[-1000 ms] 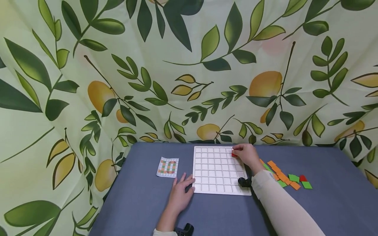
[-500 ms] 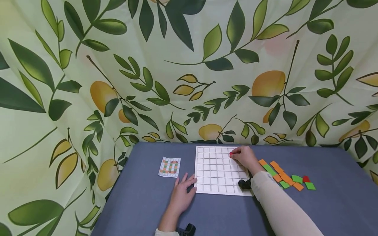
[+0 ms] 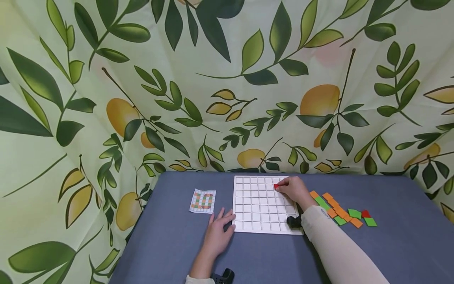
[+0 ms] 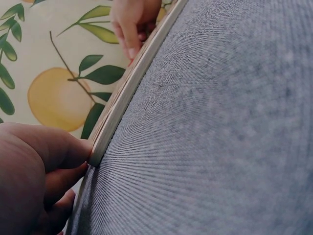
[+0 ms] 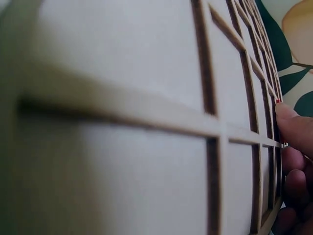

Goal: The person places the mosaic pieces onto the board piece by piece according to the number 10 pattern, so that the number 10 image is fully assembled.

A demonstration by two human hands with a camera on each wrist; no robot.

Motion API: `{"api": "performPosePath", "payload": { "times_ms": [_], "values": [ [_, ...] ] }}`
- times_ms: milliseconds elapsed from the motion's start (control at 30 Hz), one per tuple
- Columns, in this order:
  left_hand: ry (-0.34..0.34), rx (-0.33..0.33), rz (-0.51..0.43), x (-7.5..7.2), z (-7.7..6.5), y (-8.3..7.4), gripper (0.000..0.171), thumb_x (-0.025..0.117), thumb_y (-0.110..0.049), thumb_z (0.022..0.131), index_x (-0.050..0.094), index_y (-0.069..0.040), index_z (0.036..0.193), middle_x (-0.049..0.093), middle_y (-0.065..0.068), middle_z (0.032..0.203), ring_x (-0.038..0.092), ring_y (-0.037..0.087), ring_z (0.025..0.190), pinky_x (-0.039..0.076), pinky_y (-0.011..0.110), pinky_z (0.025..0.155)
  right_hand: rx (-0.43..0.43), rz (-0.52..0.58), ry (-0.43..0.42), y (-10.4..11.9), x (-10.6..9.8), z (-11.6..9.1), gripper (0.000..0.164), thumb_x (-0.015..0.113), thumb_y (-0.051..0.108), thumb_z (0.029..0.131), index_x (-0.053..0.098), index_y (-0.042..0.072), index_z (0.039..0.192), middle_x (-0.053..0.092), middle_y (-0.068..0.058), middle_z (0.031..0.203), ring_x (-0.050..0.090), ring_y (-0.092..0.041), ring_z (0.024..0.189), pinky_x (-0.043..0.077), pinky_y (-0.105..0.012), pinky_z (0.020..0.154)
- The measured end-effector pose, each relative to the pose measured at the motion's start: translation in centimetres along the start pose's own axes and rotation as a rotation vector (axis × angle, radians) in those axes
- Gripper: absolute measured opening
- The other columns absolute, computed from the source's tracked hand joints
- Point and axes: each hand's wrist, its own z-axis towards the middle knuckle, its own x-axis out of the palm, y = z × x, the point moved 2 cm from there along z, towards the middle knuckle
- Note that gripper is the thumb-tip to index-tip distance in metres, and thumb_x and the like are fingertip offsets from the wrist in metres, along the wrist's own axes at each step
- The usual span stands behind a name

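Note:
A white grid board [image 3: 257, 225] lies on the table, its cells framed by raised strips. Near its far edge, right of the middle, my right hand [image 3: 297, 191] pinches a small red square tile [image 3: 276, 186] at the cells. The right wrist view shows only a sliver of red by the fingertips [image 5: 284, 111]; the rest is hidden. Spread along the board's left edge, my left hand [image 3: 217, 236] touches it with loosely extended fingers. In the left wrist view its thumb [image 4: 73, 149] meets the board's corner.
A small printed card [image 3: 202, 201] with a coloured grid pattern lies left of the board. To the right are several loose orange tiles [image 3: 341, 213], green tiles [image 3: 354, 213] and another red tile [image 3: 365, 213]. A leaf-patterned cloth [image 3: 227, 134] hangs behind the table [image 3: 170, 244].
My right hand has shifted slightly left over the board with the red tile, bringing it to a cell near the far edge. The left hand has stayed at the board's left edge.

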Motion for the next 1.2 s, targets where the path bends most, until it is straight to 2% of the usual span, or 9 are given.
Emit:
{"api": "performPosePath", "payload": {
  "times_ms": [167, 367, 567, 700, 833, 967, 1067, 1200],
  "values": [
    [0.007, 0.009, -0.008, 0.2, 0.1, -0.3, 0.030, 0.068, -0.007, 0.088, 0.071, -0.005, 0.118, 0.063, 0.011, 0.133, 0.043, 0.036, 0.140, 0.015, 0.062, 0.120, -0.001, -0.008, 0.025, -0.2, -0.4, -0.5, 0.025, 0.076, 0.013, 0.085, 0.075, 0.003, 0.107, 0.067, -0.016, 0.108, 0.057, -0.026, 0.093, 0.049, -0.037, 0.079],
    [-0.003, 0.000, -0.016, 0.2, 0.0, -0.4, 0.030, 0.068, -0.007, 0.089, 0.071, -0.005, 0.119, 0.063, 0.010, 0.134, 0.042, 0.036, 0.140, 0.014, 0.062, 0.121, -0.024, 0.013, 0.049, -0.5, -0.6, -1.0, 0.031, 0.074, 0.011, 0.086, 0.071, 0.001, 0.114, 0.064, -0.010, 0.095, 0.054, -0.021, 0.085, 0.044, -0.029, 0.072],
    [-0.005, -0.004, -0.014, 0.0, -0.1, -0.5, 0.031, 0.068, -0.007, 0.088, 0.071, -0.004, 0.119, 0.063, 0.010, 0.134, 0.043, 0.036, 0.140, 0.014, 0.062, 0.121, -0.068, 0.077, 0.003, -1.3, -1.9, -1.8, 0.036, 0.072, 0.011, 0.088, 0.067, -0.002, 0.120, 0.069, -0.012, 0.097, 0.059, -0.021, 0.085, 0.050, -0.028, 0.073],
    [-0.007, -0.007, -0.011, -0.1, -0.1, -0.6, 0.031, 0.068, -0.007, 0.088, 0.071, -0.004, 0.119, 0.062, 0.010, 0.134, 0.043, 0.035, 0.140, 0.014, 0.061, 0.121, -0.032, 0.086, -0.092, -2.5, -3.9, -3.1, 0.034, 0.069, 0.016, 0.091, 0.067, 0.000, 0.120, 0.069, -0.017, 0.108, 0.059, -0.025, 0.091, 0.050, -0.029, 0.075],
    [-0.009, -0.008, -0.008, -0.2, -0.1, -0.5, 0.031, 0.068, -0.007, 0.088, 0.071, -0.004, 0.119, 0.062, 0.011, 0.134, 0.043, 0.036, 0.140, 0.014, 0.062, 0.120, 0.046, 0.071, -0.152, -4.2, -5.9, -4.5, 0.040, 0.067, 0.023, 0.092, 0.065, -0.002, 0.124, 0.066, -0.021, 0.111, 0.057, -0.027, 0.091, 0.049, -0.030, 0.070],
    [-0.013, -0.010, -0.007, -0.2, -0.2, -0.4, 0.031, 0.068, -0.007, 0.088, 0.071, -0.004, 0.119, 0.063, 0.011, 0.134, 0.043, 0.037, 0.140, 0.014, 0.062, 0.120, 0.133, 0.018, -0.140, -5.6, -7.0, -5.3, 0.047, 0.067, 0.029, 0.092, 0.063, -0.005, 0.124, 0.062, -0.026, 0.117, 0.056, -0.033, 0.095, 0.053, -0.040, 0.076],
    [-0.012, -0.016, -0.008, -0.2, -0.2, -0.4, 0.031, 0.068, -0.007, 0.088, 0.071, -0.005, 0.118, 0.063, 0.010, 0.133, 0.042, 0.036, 0.140, 0.014, 0.062, 0.120, 0.180, -0.036, -0.116, -6.3, -7.0, -5.5, 0.051, 0.069, 0.034, 0.090, 0.064, -0.006, 0.120, 0.061, -0.029, 0.121, 0.056, -0.037, 0.099, 0.053, -0.049, 0.083],
    [-0.005, -0.011, -0.012, -0.1, -0.3, -0.5, 0.031, 0.068, -0.007, 0.088, 0.071, -0.006, 0.118, 0.063, 0.009, 0.133, 0.042, 0.036, 0.140, 0.014, 0.062, 0.120, 0.226, -0.070, -0.111, -6.8, -6.7, -5.7, 0.054, 0.071, 0.038, 0.087, 0.064, -0.008, 0.117, 0.063, -0.028, 0.118, 0.057, -0.036, 0.097, 0.052, -0.050, 0.083]
  ]
}}
